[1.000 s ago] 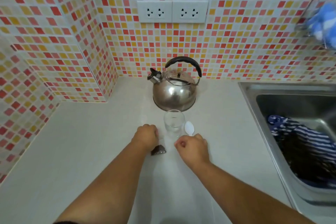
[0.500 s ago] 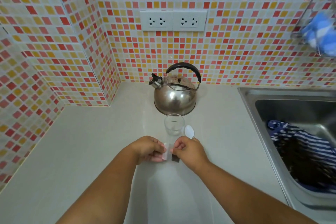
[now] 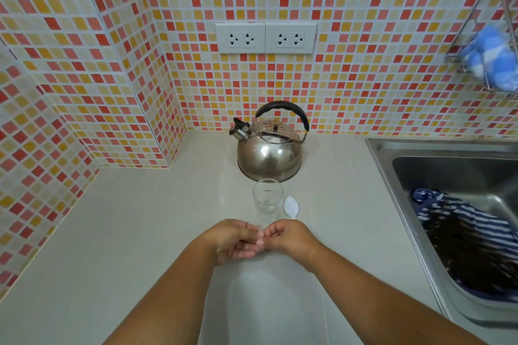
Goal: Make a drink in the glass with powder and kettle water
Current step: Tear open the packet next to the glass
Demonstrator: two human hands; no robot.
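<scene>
Left hand and right hand meet, fingers curled; what they pinch is hidden; glass empty before kettle.

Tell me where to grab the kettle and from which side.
Take the kettle by its black handle, which arches over the lid, coming down from above with fingers wrapped under the arch. The spout points left, so a right-hand grip suits pouring toward the glass in front. The round steel body offers no hold and may be hot.
</scene>
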